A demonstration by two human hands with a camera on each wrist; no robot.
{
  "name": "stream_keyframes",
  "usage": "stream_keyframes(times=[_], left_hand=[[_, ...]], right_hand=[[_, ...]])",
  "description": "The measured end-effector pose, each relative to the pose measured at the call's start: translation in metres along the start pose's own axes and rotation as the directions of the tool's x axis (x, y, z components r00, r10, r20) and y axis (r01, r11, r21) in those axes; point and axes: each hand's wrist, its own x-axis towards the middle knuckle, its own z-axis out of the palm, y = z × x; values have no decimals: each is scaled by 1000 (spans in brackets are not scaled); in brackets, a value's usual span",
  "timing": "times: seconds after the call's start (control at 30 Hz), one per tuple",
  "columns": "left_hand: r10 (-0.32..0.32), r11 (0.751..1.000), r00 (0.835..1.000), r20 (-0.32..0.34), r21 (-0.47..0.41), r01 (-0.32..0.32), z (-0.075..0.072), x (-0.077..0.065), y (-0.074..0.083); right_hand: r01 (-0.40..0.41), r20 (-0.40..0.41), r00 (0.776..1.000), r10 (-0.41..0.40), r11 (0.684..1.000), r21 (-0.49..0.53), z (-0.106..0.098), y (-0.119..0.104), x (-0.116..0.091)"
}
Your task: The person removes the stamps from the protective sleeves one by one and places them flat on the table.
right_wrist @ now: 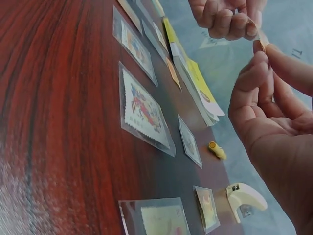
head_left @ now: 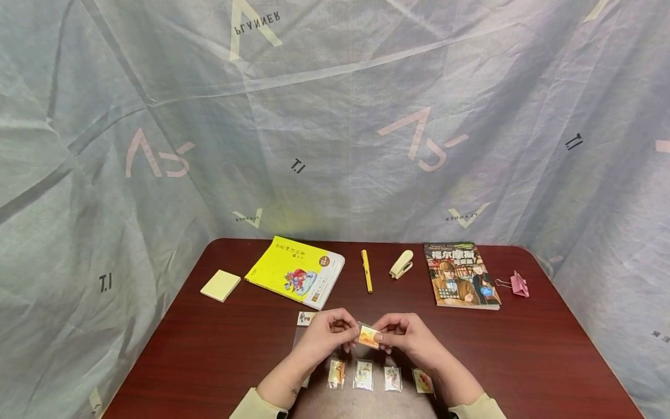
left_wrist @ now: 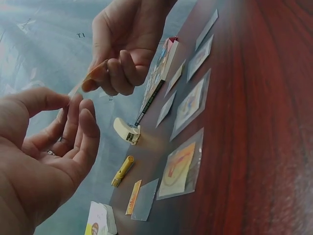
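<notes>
Over the near middle of the table, both hands hold an orange postage stamp point(head_left: 369, 336) in a clear sleeve. My left hand point(head_left: 331, 333) pinches the left side between thumb and fingers. The right hand point(head_left: 408, 337) pinches the opposite side, its thumb on the front. In the left wrist view the sleeve appears almost edge-on between the fingertips. Below the hands lies a row of several sleeved stamps, among them a yellowish one point(head_left: 337, 373), a pale one point(head_left: 363, 374) and a red-orange one point(head_left: 423, 382). Another stamp point(head_left: 306, 318) is partly hidden behind the left hand.
Farther back lie a yellow sticky-note pad point(head_left: 220, 285), a yellow book point(head_left: 293, 270), a yellow pen point(head_left: 366, 271), a cream stapler point(head_left: 401, 265), a dark-covered book point(head_left: 462, 276) and a pink binder clip point(head_left: 519, 284). A grey printed curtain point(head_left: 335, 128) hangs behind the table.
</notes>
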Motion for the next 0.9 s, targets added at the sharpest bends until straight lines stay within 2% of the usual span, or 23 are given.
stream_keyframes(times=[0.13, 0.23, 0.4, 0.53, 0.63, 0.77, 0.9], left_hand=[[37, 999, 999, 31, 18, -37, 1, 1, 0], [34, 999, 999, 38, 20, -34, 2, 1, 0], [-21, 1000, 1000, 5, 8, 21, 2, 1, 1], [-35, 999, 999, -2, -12, 35, 1, 1, 2], [-39, 999, 999, 4, -28, 39, 1, 1, 2], [-60, 997, 998, 5, -42, 60, 1, 2, 3], [-74, 996, 997, 3, -42, 74, 1, 1, 2]], right_hand=[[-63, -61, 996, 61, 998, -29, 1, -1, 0], [-60, -64, 996, 60, 998, -8, 2, -1, 0], [7, -19, 1000, -5, 992, 125, 2, -2, 0], [24, 15, 999, -29, 967, 252, 1, -1, -1], [26, 32, 999, -37, 955, 296, 1, 0, -2], [18, 23, 999, -26, 954, 299, 3, 2, 0], [54, -38, 998, -47, 978, 203, 5, 5, 1]])
